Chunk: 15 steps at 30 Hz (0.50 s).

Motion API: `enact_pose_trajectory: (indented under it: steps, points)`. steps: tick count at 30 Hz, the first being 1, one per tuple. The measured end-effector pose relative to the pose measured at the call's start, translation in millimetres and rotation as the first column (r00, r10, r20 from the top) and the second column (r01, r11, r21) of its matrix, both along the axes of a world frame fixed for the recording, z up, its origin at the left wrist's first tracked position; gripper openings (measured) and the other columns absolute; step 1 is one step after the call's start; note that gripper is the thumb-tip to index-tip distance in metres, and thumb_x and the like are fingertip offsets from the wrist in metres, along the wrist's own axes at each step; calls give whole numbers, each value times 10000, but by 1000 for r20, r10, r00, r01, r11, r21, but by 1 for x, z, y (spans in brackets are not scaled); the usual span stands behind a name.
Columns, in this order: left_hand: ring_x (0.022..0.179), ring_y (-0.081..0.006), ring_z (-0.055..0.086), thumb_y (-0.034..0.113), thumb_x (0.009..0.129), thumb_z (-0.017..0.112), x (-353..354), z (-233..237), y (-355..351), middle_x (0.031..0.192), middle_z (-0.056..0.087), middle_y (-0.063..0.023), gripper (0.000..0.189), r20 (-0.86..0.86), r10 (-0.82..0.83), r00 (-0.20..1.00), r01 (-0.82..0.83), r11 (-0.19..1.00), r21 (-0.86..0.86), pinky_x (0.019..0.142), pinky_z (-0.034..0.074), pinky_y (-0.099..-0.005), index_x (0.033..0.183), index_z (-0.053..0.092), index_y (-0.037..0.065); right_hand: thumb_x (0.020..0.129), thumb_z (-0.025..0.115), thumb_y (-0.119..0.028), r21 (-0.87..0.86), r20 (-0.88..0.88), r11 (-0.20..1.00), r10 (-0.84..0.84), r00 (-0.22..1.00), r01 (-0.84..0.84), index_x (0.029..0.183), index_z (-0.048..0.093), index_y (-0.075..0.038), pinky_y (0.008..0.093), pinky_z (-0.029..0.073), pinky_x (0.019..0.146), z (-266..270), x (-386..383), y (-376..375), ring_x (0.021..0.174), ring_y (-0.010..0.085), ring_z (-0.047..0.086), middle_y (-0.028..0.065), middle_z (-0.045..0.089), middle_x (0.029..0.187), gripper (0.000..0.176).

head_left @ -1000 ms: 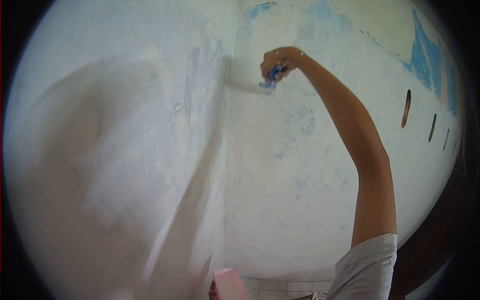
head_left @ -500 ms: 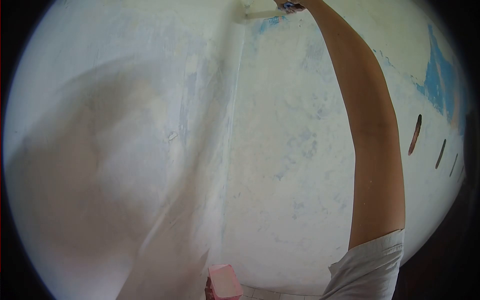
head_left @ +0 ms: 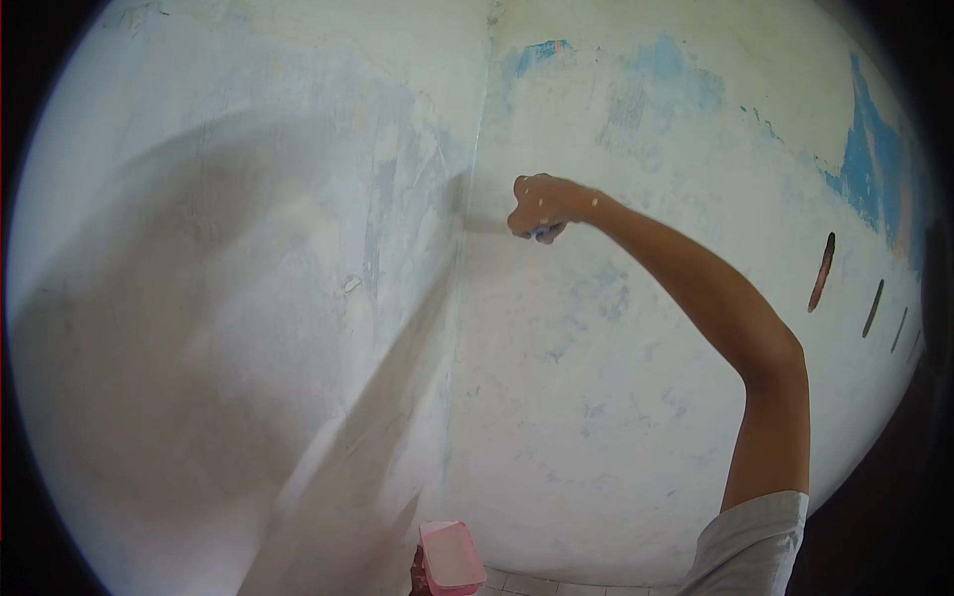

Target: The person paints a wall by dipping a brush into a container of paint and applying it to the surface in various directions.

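My right hand (head_left: 543, 209), spotted with white, is closed around a small bluish thing (head_left: 542, 232) that mostly hides behind the fingers. It is at the right-hand wall (head_left: 576, 397), a little right of the corner. Low in the view, my left hand (head_left: 418, 574) holds a pink rectangular container (head_left: 453, 558) by its left side; pale material shows inside. Only part of that hand is visible.
The left wall (head_left: 248, 328) carries broad shadows and a small chipped spot (head_left: 352, 284). Blue patches (head_left: 870, 149) and dark slots (head_left: 822, 272) mark the right side. Floor tiles (head_left: 527, 584) show at the bottom.
My right hand has come down the wall from the top edge, and the elbow is now bent. The pink container has shifted very slightly right.
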State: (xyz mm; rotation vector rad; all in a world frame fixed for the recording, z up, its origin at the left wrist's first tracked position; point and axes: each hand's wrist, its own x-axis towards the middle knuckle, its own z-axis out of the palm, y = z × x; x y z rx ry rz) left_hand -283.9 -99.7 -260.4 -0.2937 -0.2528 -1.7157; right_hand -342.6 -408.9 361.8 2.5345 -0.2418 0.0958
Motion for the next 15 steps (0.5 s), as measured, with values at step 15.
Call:
enact_pose_trajectory:
  steps: [15]
  points:
    - [1232, -326, 495, 588, 914, 442, 4, 4, -4, 1359, 493, -125, 699, -3, -16, 1000, 16, 1000, -8, 1013, 403, -558, 1432, 355, 127, 697, 637, -196, -85, 852, 891, -166, 497, 445, 632, 651, 29, 403, 536, 505, 229, 44, 14, 515, 199, 640, 151, 638, 585, 235]
